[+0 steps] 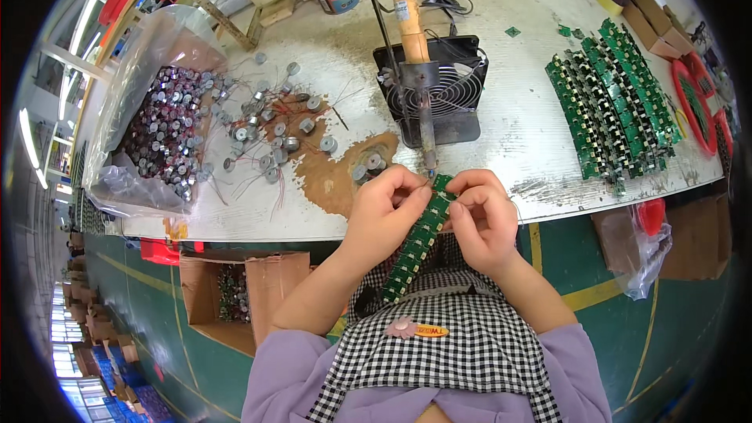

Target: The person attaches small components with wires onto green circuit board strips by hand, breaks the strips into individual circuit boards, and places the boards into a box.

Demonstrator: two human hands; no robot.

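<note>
Both hands [377, 215] pinch the far end of a green circuit-board strip [421, 244] between them, apparently to steady it near the soldering iron [421, 74] just ahead, with loose motors [291, 143] lying leftward.

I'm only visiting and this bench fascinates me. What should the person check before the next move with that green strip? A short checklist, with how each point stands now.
1. Strip steadied: ok, the right hand has fingers on its far end.
2. Left hand pinching a part: cannot tell, its fingertips hide it.
3. Fingers well away from the iron: not ok, both hands work close by its tip.
4. Iron hot: cannot tell from a picture.
5. Fan behind the iron: ok, in place; whether it spins, cannot tell.
6. Loose motors apart from the strip: ok, they lie to the left.
</note>
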